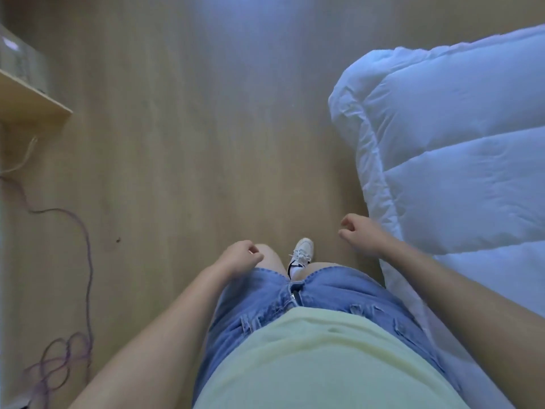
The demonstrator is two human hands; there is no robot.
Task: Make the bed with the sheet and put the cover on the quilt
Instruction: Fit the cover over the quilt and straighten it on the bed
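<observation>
While I stand beside quilt [457, 143], white, uncovered, at my right, both hands hold nothing: left hand [240, 256] loosely curled, right hand [359, 234] loosely curled near quilt edge. Judged between steps; next move calls for locating cover, none in view.

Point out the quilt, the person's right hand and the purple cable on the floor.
quilt [457, 160]: head view, middle padded panel.
right hand [361, 233]: head view, back of the hand.
purple cable [88, 261]: head view, straight stretch above the coil.
</observation>
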